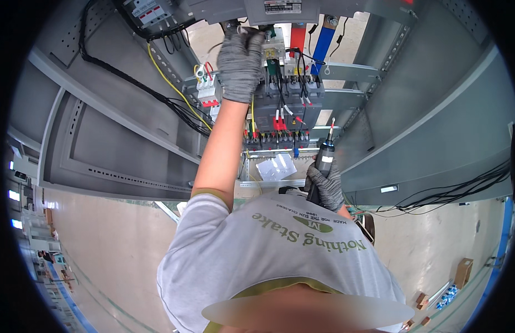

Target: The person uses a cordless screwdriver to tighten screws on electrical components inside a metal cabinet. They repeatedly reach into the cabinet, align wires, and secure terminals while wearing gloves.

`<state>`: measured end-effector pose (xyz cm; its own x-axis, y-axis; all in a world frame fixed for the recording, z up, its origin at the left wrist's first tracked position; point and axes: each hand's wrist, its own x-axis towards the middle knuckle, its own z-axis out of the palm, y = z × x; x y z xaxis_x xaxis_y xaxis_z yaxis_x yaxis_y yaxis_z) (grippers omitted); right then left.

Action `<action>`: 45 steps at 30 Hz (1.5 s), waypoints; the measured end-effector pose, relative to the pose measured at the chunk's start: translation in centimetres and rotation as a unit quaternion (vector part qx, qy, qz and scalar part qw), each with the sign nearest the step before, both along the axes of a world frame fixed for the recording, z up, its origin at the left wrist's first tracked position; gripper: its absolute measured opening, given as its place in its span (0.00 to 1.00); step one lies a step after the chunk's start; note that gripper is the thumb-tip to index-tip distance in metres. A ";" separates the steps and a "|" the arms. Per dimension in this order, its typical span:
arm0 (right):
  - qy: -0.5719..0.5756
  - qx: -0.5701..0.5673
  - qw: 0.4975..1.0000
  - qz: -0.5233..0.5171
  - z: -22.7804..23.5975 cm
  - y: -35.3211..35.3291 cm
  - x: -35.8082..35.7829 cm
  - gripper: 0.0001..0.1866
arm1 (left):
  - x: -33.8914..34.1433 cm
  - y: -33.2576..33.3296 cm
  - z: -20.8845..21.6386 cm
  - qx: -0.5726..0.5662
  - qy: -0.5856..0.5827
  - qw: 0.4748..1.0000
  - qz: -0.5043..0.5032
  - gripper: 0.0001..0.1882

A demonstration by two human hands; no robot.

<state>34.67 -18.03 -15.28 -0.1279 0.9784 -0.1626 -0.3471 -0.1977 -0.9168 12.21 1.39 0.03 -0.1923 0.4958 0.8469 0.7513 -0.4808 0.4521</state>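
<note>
Head view: Observed nearest, by the near edge of the grey cabinet (418,150): right hand (328,186) in striped grey glove, fingers wrapped around a black screwdriver (325,157), bit pointing toward the far edge. Farther in, left of the screwdriver: white sheet (276,167). Beyond, mid-cabinet: dark grey breaker (265,115) with black leads across it. Toward the far edge: left hand (239,64), also gloved, fingers partly hidden; cannot tell whether holding anything. To its right: red busbar (297,38), blue busbar (324,44).

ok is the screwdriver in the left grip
No, the right grip holds the black screwdriver, while the left grip is up by the grey unit.
</note>
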 end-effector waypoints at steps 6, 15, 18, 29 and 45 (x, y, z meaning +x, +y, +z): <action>0.001 -0.001 1.000 -0.017 -0.5 -0.2 0.7 0.20 | -1.8 -0.3 1.2 0.076 0.040 0.996 -0.022 0.06; -0.030 -0.011 0.999 -0.015 -1.2 0.1 1.1 0.20 | -2.9 1.0 0.2 0.075 0.065 0.993 -0.067 0.08; -0.035 -0.004 0.999 -0.012 -2.1 0.5 1.0 0.20 | -2.3 0.4 0.4 0.114 0.083 0.989 -0.054 0.08; -0.039 -0.003 0.999 0.003 -1.3 0.7 -0.7 0.19 | -3.0 1.1 0.9 0.180 0.130 0.972 0.080 0.05; -0.035 -0.023 0.999 -0.003 0.1 0.8 -2.3 0.19 | -3.6 -1.0 -1.9 0.011 -0.025 0.999 -0.033 0.12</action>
<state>32.34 -17.24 -15.22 -0.1099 0.9705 -0.2147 -0.2841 -0.2377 -0.9289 8.65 0.44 -1.86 -0.2027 0.4897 0.8480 0.6943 -0.5388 0.4771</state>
